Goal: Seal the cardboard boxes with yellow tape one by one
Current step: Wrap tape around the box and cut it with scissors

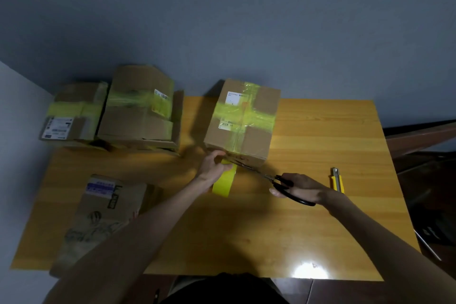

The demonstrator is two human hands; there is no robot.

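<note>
A person works at a wooden table (320, 217). The left hand (214, 165) curls round a yellow tape roll (223, 184), holding it at the near face of a cardboard box (243, 121) just beyond both hands, which is already crossed with yellow tape. The right hand (302, 187) grips black scissors (261, 175), with the blades reaching left to the strip beside the left fingers. The blades could nip those fingers, or slack tape could fold onto itself. An untaped box (103, 207) lies by the left forearm. A utility knife (336, 180) sits just right of the right hand.
</note>
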